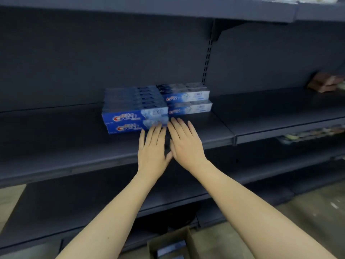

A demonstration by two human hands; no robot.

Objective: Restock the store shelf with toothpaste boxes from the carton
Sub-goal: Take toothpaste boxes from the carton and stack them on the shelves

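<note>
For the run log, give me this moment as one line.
left hand open on left stack | right hand open | carton below

Only readable thing here is the branding on the toothpaste boxes (pixel 136 118) on the shelf (pixel 56 128). The front faces of the left stack carry a red and white logo that looks like Crest, one on the upper box and one on the lower box. The right stack (pixel 188 101) has the same logo on its two front faces, smaller and blurrier. There's other print next to the logos, way too smeared to make out. The box in the carton (pixel 168 242) down below shows nothing legible either.
</note>
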